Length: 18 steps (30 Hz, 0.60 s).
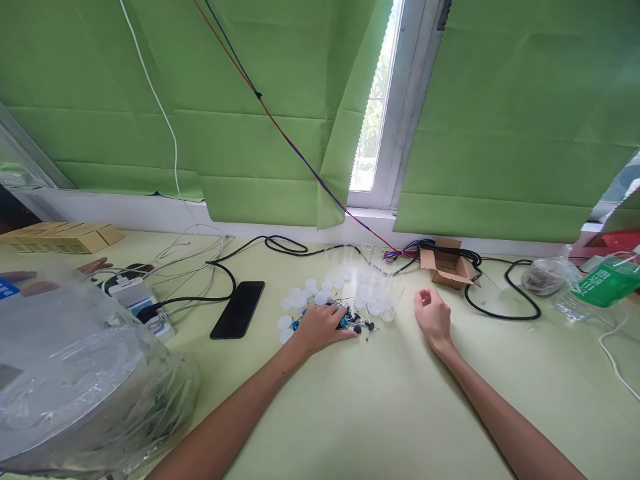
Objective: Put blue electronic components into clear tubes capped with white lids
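My left hand [325, 327] rests palm down on a pile of small parts, its thumb stretched out to the right, apart from the fingers. Black-headed parts [369, 326] with thin metal pins poke out beside the thumb; blue bits [295, 325] show at the hand's left edge. Around the pile lie several round white translucent caps [285, 323]. Just behind and to the right sit clear plastic tubes [373, 287], bunched together. To the right of them, my right hand [433, 317] is curled closed above the table; whatever its fingers hold, if anything, is hidden.
A black phone [237, 310] lies to the left, near a power strip [155, 320] with cables. Large plastic-wrapped reel [75, 393] fills the left front. Behind my right hand stands an open cardboard box [449, 267]; a green-labelled bottle [600, 287] lies far right.
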Each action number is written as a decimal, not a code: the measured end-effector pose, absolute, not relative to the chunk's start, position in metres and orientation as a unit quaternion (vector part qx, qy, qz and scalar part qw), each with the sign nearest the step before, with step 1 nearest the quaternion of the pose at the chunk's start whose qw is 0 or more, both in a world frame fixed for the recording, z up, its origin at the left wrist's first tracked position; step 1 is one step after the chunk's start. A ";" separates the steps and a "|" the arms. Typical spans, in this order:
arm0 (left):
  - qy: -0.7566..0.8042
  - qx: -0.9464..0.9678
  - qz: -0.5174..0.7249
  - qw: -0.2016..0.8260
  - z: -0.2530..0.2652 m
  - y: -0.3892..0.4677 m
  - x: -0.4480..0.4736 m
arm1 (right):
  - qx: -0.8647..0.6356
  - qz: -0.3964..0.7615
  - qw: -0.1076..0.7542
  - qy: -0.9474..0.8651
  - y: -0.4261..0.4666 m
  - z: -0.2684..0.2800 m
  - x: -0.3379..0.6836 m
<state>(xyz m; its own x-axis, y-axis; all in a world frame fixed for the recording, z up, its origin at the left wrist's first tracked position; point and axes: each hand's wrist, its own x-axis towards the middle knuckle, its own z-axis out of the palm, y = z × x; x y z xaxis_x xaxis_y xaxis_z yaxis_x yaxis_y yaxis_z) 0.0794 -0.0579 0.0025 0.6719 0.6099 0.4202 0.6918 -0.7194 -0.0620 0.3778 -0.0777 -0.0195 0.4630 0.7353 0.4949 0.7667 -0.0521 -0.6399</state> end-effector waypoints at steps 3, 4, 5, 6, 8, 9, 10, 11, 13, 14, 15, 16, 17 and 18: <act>-0.338 -0.901 -0.233 0.138 0.005 -0.060 0.079 | -0.741 -0.016 0.470 -0.479 -0.099 -0.014 0.366; -0.332 -0.897 -0.251 0.147 0.006 -0.060 0.078 | -0.744 -0.003 0.486 -0.458 -0.107 -0.011 0.361; -0.327 -0.893 -0.267 0.155 0.008 -0.061 0.078 | -0.742 0.007 0.499 -0.448 -0.116 -0.008 0.354; -0.324 -0.889 -0.282 0.162 0.010 -0.062 0.077 | -0.736 0.011 0.510 -0.446 -0.124 -0.006 0.346; -0.313 -0.883 -0.304 0.173 0.013 -0.065 0.074 | -0.703 0.010 0.526 -0.478 -0.138 -0.001 0.327; -0.305 -0.882 -0.311 0.178 0.015 -0.067 0.072 | -0.682 0.013 0.526 -0.508 -0.142 0.000 0.317; -0.294 -0.882 -0.318 0.184 0.016 -0.069 0.071 | -0.654 0.018 0.523 -0.547 -0.145 0.001 0.307; -0.282 -0.884 -0.322 0.190 0.016 -0.071 0.069 | -0.619 0.022 0.513 -0.594 -0.146 0.001 0.297; -0.262 -0.887 -0.322 0.200 0.015 -0.074 0.066 | -0.550 0.039 0.459 -0.696 -0.142 0.000 0.280; -0.254 -0.890 -0.318 0.204 0.013 -0.076 0.065 | -0.528 0.030 0.434 -0.729 -0.138 -0.001 0.273; -0.249 -0.893 -0.313 0.207 0.012 -0.076 0.064 | -0.516 0.010 0.414 -0.750 -0.133 -0.002 0.267; -0.244 -0.896 -0.307 0.209 0.009 -0.076 0.064 | -0.508 -0.013 0.397 -0.764 -0.128 -0.003 0.262; -0.242 -0.898 -0.303 0.209 0.007 -0.075 0.064 | -0.504 -0.029 0.382 -0.774 -0.123 -0.004 0.258; -0.242 -0.899 -0.301 0.208 0.005 -0.074 0.064 | -0.500 -0.038 0.373 -0.781 -0.119 -0.005 0.256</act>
